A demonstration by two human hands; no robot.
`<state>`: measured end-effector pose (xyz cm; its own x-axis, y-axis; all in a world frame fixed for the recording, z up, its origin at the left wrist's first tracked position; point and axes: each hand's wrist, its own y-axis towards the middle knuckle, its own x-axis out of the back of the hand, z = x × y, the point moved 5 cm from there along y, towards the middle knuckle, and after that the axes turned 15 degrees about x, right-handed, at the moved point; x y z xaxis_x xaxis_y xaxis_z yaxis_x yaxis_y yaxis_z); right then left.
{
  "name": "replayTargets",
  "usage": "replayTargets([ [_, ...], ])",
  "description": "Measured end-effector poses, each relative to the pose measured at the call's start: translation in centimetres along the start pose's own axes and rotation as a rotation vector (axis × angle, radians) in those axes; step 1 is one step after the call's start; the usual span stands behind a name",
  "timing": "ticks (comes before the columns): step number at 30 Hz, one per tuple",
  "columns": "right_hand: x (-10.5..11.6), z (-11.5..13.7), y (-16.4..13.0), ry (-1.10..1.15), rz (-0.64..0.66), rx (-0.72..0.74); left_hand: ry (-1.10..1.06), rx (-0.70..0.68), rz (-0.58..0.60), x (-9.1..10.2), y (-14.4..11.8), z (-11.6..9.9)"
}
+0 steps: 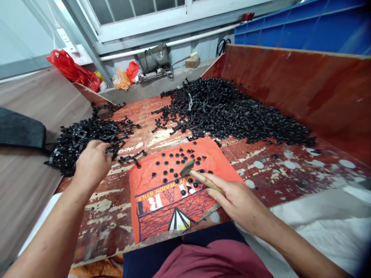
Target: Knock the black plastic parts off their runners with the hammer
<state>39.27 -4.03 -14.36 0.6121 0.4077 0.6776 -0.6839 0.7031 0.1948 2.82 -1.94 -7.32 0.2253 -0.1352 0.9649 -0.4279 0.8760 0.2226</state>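
My right hand (pixel 236 199) grips the wooden handle of a small hammer-like tool (pixel 188 166), whose dark head rests on an orange printed cloth (pixel 162 200). Several small black round plastic pieces (pixel 174 166) lie scattered over that cloth. My left hand (pixel 92 162) reaches into a heap of black plastic frames (pixel 84 135) at the left; its fingers curl among them, and I cannot tell whether it holds one. A far larger pile of black plastic parts (pixel 232 112) covers the back and right of the worn red wooden table (pixel 269 170).
A tall red board wall (pixel 304 88) closes the right side. Blue crates (pixel 304 27) stand behind it. On the floor by the window lie red plastic bags (pixel 74 71), a grey handbag (pixel 155 58) and a wooden block (pixel 193 61). White cloth (pixel 319 224) covers the table's right corner.
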Motion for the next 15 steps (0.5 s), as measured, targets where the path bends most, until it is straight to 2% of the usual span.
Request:
replayTargets([
  [1,0.1,0.1,0.1,0.003,0.010,0.002,0.015,-0.032,0.057,-1.2,0.3,0.2],
  [3,0.2,0.2,0.2,0.005,0.029,0.000,0.014,-0.040,0.037,-2.0,0.6,0.3],
  [6,0.3,0.1,0.4,-0.001,0.034,-0.003,-0.150,-0.026,-0.133,-0.7,-1.4,-1.4],
  [7,0.3,0.1,0.5,-0.002,0.034,-0.001,-0.247,-0.072,-0.125,-0.4,-2.7,-2.6],
  [9,0.2,0.2,0.6,0.002,0.044,0.002,-0.442,-0.215,0.064,-0.8,-5.8,-5.8],
  [10,0.1,0.2,0.7,0.004,0.053,0.004,-0.488,-0.268,0.178,-1.3,-7.3,-7.4],
  [11,0.0,0.2,0.7,0.005,0.063,0.004,-0.504,-0.282,0.242,-1.9,-8.6,-8.6],
  [13,-0.1,0.2,0.7,0.003,0.079,0.004,-0.524,-0.247,0.277,-3.0,-10.2,-10.0],
  [15,-0.1,0.3,0.7,-0.001,0.082,0.012,-0.575,-0.202,0.256,-3.8,-10.8,-10.2],
])
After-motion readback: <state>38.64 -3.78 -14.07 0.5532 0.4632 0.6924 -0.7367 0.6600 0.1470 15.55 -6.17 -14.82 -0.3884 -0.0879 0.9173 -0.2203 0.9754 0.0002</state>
